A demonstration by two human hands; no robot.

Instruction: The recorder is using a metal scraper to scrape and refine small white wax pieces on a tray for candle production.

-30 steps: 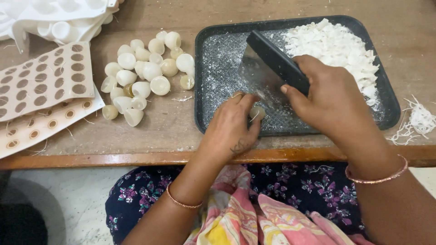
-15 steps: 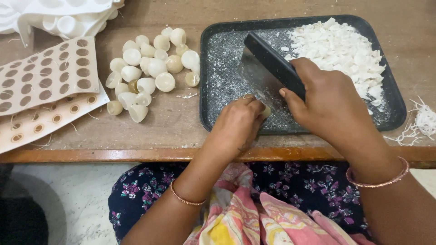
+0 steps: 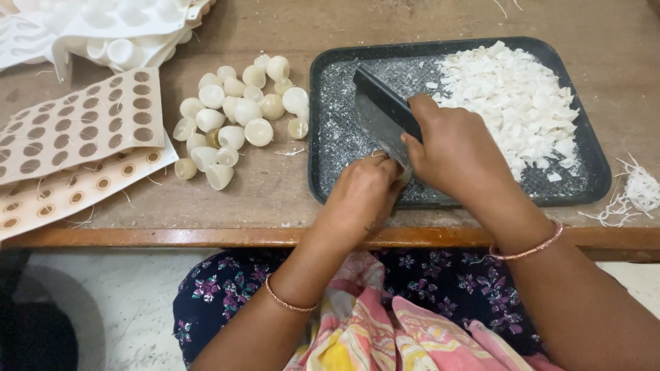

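At the far left of the table [image 3: 275, 206] we see 2 flat sheets with rows of round holes [image 3: 75, 130], laid aside with white moulded trays [image 3: 103, 27] behind them. Next comes a loose heap of pale half shells [image 3: 234, 117], kept within reach just beside the dark tray [image 3: 323, 185]. Our left hand [image 3: 361, 196] curls its grip together on something small at the tray's near edge, hidden under the fingers, seemingly to steady it. Our right hand [image 3: 460, 154] is clamped on the top of a dark wide blade [image 3: 381, 110], edge down on the tray just beside the left fingers. Chopped white bits [image 3: 515, 103] lie piled at the tray's right, away from the blade.
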